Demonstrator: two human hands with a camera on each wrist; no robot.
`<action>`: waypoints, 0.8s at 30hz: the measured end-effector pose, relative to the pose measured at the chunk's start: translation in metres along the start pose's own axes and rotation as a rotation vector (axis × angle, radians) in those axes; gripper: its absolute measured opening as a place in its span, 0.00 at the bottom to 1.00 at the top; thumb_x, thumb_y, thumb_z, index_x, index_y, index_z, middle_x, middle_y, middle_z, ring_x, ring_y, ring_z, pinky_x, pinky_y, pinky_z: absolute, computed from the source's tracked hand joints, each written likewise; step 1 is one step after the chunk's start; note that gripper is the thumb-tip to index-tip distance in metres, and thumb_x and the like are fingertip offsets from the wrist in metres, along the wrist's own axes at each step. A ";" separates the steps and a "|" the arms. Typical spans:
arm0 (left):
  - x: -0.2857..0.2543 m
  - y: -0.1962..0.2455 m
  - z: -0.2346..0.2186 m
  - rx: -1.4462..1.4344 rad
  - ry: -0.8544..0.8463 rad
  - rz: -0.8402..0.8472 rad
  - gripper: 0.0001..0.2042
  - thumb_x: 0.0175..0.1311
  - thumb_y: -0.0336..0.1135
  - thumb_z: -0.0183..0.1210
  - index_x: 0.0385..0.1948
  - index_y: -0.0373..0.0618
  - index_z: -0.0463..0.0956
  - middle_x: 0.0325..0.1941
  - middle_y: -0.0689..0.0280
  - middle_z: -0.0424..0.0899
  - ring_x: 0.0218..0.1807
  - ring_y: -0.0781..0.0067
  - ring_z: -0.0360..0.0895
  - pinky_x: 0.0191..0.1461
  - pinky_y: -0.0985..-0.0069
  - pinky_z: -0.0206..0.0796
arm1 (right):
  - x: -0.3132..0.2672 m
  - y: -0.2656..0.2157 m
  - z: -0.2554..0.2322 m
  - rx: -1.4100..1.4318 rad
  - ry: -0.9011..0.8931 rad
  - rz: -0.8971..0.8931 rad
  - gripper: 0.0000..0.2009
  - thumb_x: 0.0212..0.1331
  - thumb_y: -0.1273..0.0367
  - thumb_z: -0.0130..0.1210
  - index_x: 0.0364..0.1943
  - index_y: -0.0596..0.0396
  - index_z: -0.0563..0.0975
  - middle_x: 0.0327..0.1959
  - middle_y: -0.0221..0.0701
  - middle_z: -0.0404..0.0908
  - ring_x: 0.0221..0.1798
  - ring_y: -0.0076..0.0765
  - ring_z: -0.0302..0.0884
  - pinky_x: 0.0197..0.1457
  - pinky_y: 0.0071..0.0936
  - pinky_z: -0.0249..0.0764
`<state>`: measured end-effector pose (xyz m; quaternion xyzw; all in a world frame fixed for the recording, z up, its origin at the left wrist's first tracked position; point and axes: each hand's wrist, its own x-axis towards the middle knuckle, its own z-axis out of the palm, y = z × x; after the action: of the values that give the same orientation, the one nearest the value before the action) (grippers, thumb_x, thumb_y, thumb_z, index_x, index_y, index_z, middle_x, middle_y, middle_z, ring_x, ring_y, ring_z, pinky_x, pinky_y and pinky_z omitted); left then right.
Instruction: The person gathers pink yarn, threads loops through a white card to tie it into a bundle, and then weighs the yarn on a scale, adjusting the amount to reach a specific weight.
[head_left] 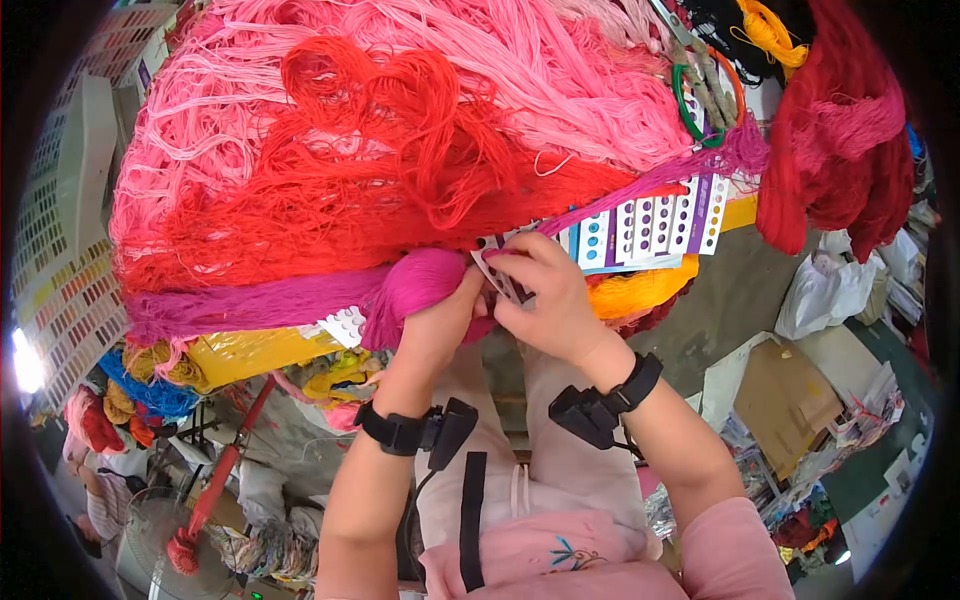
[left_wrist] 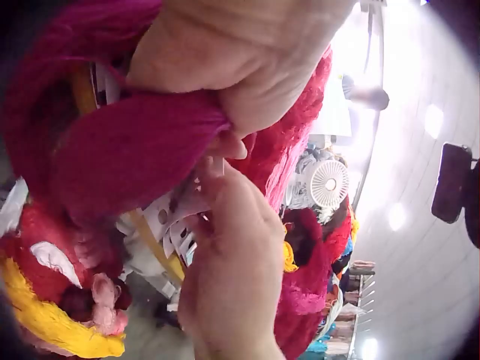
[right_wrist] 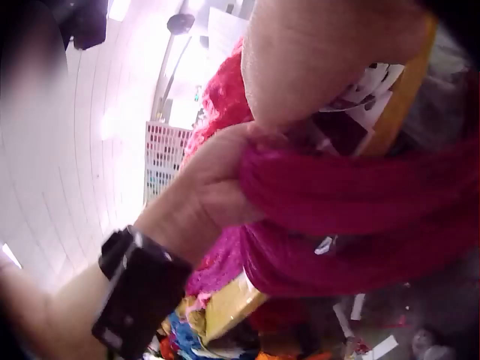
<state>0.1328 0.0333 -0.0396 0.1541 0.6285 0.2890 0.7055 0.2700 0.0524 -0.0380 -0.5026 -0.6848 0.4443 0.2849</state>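
My left hand (head_left: 438,322) grips a bunched hank of magenta yarn (head_left: 424,283) at the near edge of the table. In the left wrist view the hank (left_wrist: 124,154) bulges out from under that hand, and in the right wrist view it hangs in thick loops (right_wrist: 367,195). Close beside it, my right hand (head_left: 555,298) has thumb and fingers bent round a white card with punched holes (head_left: 508,282), pinching its edge. The fingertips of both hands meet near the gathered neck of the hank, where they partly hide each other.
Red yarn (head_left: 400,160) and pink yarn (head_left: 480,50) cover the table. Hole-punched cards (head_left: 650,225) lie along its front edge, right of my hands. Scissors with green and orange handles (head_left: 683,110) rest at the back right. Dark red hanks (head_left: 835,140) hang at the right.
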 end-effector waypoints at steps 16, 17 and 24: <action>-0.034 0.025 -0.038 -0.514 -0.214 -0.028 0.10 0.55 0.28 0.44 0.37 0.37 0.68 0.21 0.66 0.73 0.12 0.86 0.56 0.17 0.88 0.48 | -0.005 0.005 0.006 -0.122 0.047 0.001 0.12 0.36 0.75 0.49 0.31 0.57 0.72 0.30 0.35 0.69 0.32 0.42 0.67 0.38 0.29 0.63; -0.039 0.031 -0.038 -0.687 -0.345 -0.047 0.12 0.56 0.28 0.42 0.41 0.37 0.65 0.24 0.63 0.75 0.11 0.86 0.55 0.16 0.89 0.48 | -0.005 0.008 0.009 -0.054 0.056 0.034 0.12 0.37 0.76 0.49 0.32 0.56 0.72 0.28 0.34 0.70 0.30 0.41 0.68 0.37 0.29 0.63; -0.008 0.014 -0.006 0.271 -0.129 -0.019 0.06 0.54 0.30 0.48 0.32 0.41 0.69 0.18 0.67 0.73 0.13 0.85 0.65 0.17 0.89 0.56 | -0.001 0.004 0.011 0.317 0.178 0.205 0.12 0.37 0.74 0.52 0.32 0.54 0.71 0.26 0.35 0.70 0.29 0.40 0.68 0.32 0.32 0.62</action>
<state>0.1237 0.0389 -0.0261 0.2602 0.6167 0.1844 0.7197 0.2631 0.0487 -0.0464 -0.5558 -0.5237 0.5270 0.3730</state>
